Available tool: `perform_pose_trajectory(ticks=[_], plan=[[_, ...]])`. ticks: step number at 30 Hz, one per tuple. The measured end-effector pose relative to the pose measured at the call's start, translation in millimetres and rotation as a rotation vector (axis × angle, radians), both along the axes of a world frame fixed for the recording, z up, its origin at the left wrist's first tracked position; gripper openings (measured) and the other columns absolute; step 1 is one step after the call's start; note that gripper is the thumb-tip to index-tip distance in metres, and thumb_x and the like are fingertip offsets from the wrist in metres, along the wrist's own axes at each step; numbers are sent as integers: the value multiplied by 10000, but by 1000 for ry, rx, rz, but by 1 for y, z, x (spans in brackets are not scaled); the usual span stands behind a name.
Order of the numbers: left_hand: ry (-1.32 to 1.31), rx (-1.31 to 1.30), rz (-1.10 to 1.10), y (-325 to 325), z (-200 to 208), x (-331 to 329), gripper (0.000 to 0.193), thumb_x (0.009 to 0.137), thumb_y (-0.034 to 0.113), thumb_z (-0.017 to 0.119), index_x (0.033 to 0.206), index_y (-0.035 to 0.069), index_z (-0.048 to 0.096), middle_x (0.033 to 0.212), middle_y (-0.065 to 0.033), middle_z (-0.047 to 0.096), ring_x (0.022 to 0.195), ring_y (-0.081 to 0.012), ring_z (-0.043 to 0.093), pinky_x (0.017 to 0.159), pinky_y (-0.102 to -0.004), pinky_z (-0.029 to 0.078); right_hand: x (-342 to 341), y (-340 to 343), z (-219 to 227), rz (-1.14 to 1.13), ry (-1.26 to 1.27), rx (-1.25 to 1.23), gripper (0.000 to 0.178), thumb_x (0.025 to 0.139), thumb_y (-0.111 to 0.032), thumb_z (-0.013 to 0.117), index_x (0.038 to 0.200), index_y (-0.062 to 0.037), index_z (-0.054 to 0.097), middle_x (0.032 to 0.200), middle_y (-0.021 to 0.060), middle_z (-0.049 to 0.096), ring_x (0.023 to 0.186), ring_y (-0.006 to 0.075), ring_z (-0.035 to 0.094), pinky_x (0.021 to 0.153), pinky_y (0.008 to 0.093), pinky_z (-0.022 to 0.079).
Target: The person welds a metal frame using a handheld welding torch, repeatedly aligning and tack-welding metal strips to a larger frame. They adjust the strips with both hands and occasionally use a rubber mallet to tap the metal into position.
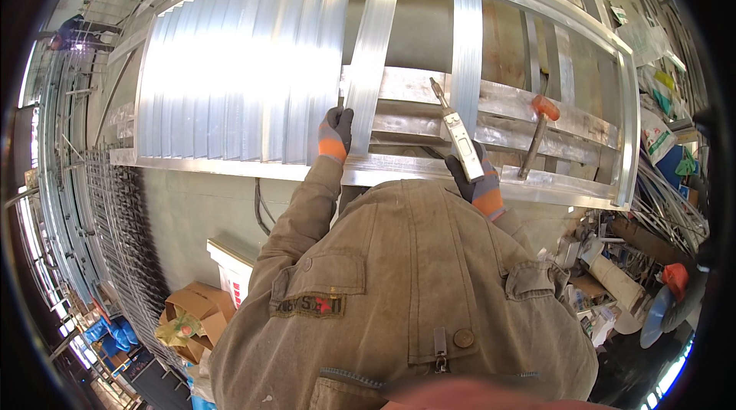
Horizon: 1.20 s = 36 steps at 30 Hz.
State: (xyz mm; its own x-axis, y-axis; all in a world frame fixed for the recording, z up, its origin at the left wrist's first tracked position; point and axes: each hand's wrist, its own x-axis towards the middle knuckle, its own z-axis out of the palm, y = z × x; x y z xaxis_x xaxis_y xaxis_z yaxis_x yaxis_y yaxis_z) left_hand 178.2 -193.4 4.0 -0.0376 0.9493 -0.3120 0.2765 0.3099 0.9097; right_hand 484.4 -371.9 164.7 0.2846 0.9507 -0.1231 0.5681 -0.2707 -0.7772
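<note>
My left hand, in a dark grey and orange glove, is closed at the frame's near side, between the row of overlapping metal slats and a separate slat. What its fingers hold, if anything, I cannot make out. My right hand, gloved alike, is wrapped round a pale handheld welding gun; its narrow metal nozzle points away from me, between two loose slats. Another loose slat crosses the frame just left of an orange-headed mallet. These slats lie across a silvery metal frame.
Metal crossbars run beneath the frame. Cardboard box stands on the floor at lower left, near stacked metal racks. Scrap and tools crowd the lower right. At far left, another person is beside a bright light.
</note>
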Motion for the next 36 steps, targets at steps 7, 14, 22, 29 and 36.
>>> perform_pose_trajectory(ticks=[7,14,22,29,36], plan=[[165,13,35,-47,-6,-34,522,1071,373,725,1367,-57,713,1184,-163,795,1095,-225,705,1006,-365,551,-1,7,0,14,9,-19,503,1031,-338,809,1413,-70,620,1196,203,770,1069,425,761,891,467,605],[94,-44,104,-54,-14,-33,481,1049,347,738,1339,-38,733,1177,-158,798,1081,-231,715,996,-365,559,2,13,-5,65,20,-54,512,1035,-336,810,1425,-68,616,1219,197,761,1086,409,759,898,459,603],[62,-50,91,-49,-5,-27,484,1067,367,724,1326,-42,747,1189,-157,800,1088,-232,710,992,-373,558,5,11,-12,72,15,-43,504,1042,-353,798,1411,-60,620,1215,205,754,1085,421,754,894,469,602],[68,-68,89,-46,-7,-24,490,1058,368,736,1327,-41,744,1176,-149,796,1068,-222,699,981,-373,559,5,12,-12,79,0,-37,507,1043,-345,791,1421,-56,617,1221,220,747,1103,451,739,904,476,600],[57,-49,110,-46,-11,-23,481,1055,373,743,1301,-40,750,1087,-122,785,954,-192,675,880,-366,564,4,10,-14,62,30,-81,515,1033,-332,808,1426,-58,618,1238,219,746,1119,427,743,930,464,596]])
